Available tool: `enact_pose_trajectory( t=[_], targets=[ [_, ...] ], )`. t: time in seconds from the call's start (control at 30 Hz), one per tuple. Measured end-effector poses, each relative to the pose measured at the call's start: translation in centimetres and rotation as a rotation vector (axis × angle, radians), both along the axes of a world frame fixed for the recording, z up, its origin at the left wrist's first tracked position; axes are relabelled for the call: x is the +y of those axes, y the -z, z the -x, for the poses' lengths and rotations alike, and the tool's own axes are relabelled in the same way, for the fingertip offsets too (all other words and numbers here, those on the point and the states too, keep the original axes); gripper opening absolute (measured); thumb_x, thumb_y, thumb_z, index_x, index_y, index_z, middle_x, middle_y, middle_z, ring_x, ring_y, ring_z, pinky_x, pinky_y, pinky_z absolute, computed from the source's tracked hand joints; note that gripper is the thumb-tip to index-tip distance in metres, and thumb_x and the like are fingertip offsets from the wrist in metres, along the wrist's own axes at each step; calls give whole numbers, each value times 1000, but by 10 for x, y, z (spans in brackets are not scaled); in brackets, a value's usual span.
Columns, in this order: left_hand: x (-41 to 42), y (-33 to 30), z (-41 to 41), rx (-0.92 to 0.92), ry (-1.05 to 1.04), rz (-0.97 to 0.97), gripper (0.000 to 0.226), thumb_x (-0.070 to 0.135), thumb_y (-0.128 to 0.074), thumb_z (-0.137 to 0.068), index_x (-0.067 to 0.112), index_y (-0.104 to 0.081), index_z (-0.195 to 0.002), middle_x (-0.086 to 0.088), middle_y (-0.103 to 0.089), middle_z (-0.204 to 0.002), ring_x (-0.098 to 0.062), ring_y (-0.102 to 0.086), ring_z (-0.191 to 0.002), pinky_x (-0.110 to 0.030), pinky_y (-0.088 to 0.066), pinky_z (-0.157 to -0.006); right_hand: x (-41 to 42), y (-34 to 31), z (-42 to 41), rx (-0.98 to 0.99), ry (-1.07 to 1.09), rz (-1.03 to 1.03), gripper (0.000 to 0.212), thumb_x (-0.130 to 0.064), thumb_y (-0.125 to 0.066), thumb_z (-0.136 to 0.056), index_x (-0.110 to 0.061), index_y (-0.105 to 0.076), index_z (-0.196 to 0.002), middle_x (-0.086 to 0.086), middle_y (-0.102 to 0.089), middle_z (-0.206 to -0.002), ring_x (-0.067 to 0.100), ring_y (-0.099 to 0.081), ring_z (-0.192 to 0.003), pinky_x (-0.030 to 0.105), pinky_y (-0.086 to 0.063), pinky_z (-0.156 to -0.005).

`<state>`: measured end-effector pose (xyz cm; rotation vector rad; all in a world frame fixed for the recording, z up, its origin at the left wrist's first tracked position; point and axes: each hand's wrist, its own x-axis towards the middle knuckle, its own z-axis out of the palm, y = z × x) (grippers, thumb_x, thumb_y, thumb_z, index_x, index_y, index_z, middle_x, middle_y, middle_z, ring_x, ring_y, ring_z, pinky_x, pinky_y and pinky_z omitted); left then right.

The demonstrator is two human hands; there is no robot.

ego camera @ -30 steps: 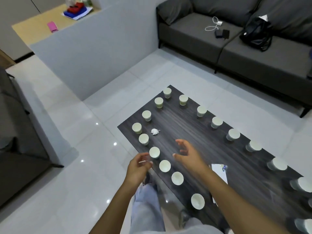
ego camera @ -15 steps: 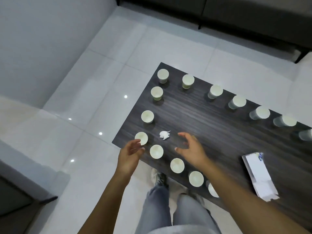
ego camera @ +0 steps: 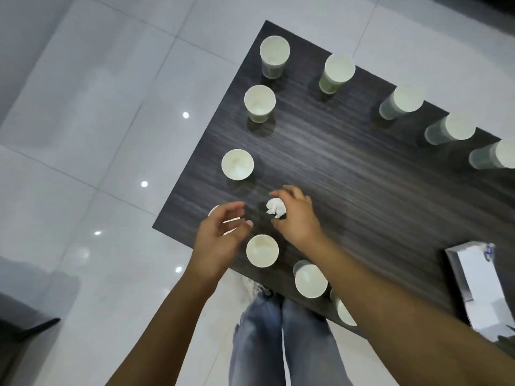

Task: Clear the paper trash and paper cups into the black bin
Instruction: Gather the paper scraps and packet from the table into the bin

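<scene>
Head view looking straight down: dark wood-grain table [ego camera: 362, 176] on a glossy white tile floor [ego camera: 83, 135] with ceiling-light spots reflected in it; my jeans [ego camera: 278, 344] show below the near table edge, and a dark furniture piece [ego camera: 16, 324] sits at the lower left corner. Paper cups stand upright around the table edge: far corner cup [ego camera: 274, 55], next cup on the left edge [ego camera: 259, 102], third cup down the left edge [ego camera: 237, 164], a cup by the near corner [ego camera: 214, 213] mostly hidden behind my left hand [ego camera: 220, 235], a cup on the near edge [ego camera: 262, 250], another one [ego camera: 310, 280] right of it beside my right forearm, and a row along the far edge starting at [ego camera: 338, 71] running off to the right. White box [ego camera: 479, 285] lies flat at the right side of the table. Crumpled paper ball [ego camera: 276, 211] sits on the table near the left end, between the third cup and the near-edge cup. My right hand [ego camera: 298, 218] is right at the ball, fingers curved around it from the right and thumb under it; contact looks made, but I cannot tell if the pinch is closed. My left hand is open, fingers loosely spread, holding nothing, hovering over the near corner just left of the ball, apart from it.
</scene>
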<state>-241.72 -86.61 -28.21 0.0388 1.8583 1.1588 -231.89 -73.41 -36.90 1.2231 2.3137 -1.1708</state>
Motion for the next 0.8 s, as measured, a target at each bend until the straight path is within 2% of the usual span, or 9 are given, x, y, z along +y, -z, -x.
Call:
enact_pose_trajectory(
  t=[0.17, 0.27, 0.4, 0.5, 0.57, 0.67, 0.73, 0.8],
  targets=[
    [3, 20, 8, -14, 1, 15, 30, 7, -67, -86, 19, -64, -112, 1, -67, -111, -5, -64, -95, -6, -48, -67, -3, 24, 10, -181, -159, -49, 54, -5, -61, -82, -25, -48, -130, 1, -21, -151, 29, -22, -133, 41, -45, -95],
    [7, 27, 9, -31, 4, 34, 28, 9, -66, -87, 22, -64, -112, 4, -66, -111, -3, -64, -95, -6, -48, -67, -4, 31, 8, -182, -171, -133, 47, -4, -61, -84, -23, -51, -126, 1, -31, -142, 26, -30, -126, 39, -46, -92],
    [17, 32, 10, -39, 1, 45, 26, 8, -64, -88, 22, -65, -110, 4, -66, -110, -1, -63, -93, -9, -51, -71, 3, 38, 3, -106, -49, -109, 32, -2, -54, -89, -18, -58, -117, 3, -45, -125, 22, -38, -114, 35, -46, -87],
    [28, 33, 9, -62, 1, 55, 26, 7, -63, -89, 20, -64, -111, 5, -66, -107, 1, -63, -90, -14, -51, -77, 5, 31, -3, 11, 97, -48, 30, -5, -57, -87, -16, -61, -115, 3, -51, -119, 23, -42, -110, 22, -36, -81],
    [37, 33, 6, -63, -4, 68, 24, 7, -62, -89, 18, -64, -111, 8, -65, -102, 2, -61, -86, -18, -51, -82, 4, 18, -6, 135, 170, -28, 34, -5, -62, -83, -15, -62, -116, 2, -54, -116, 23, -45, -107, 18, -31, -77],
    [55, 30, -2, -64, 16, 63, 20, 7, -62, -90, 17, -63, -107, 5, -65, -99, -2, -61, -85, -23, -50, -86, 0, -9, -12, 266, 231, -15, 48, -5, -66, -79, -19, -55, -124, -4, -56, -112, 18, -48, -107, 16, -34, -83],
    [66, 25, -9, -86, 73, 73, 20, 9, -63, -89, 19, -62, -106, 2, -65, -105, -11, -63, -95, -28, -52, -88, -2, -28, -18, 297, 270, 9, 57, -7, -68, -79, -24, -49, -130, -13, -52, -109, 10, -47, -108, 9, -33, -86],
    [76, 19, -16, -126, 118, 64, 23, 10, -64, -88, 20, -61, -107, 4, -65, -106, -16, -64, -102, -34, -53, -90, -2, -44, -25, 319, 283, 33, 64, -6, -69, -79, -25, -44, -135, -14, -50, -111, 10, -48, -111, 14, -37, -93]
  ],
)
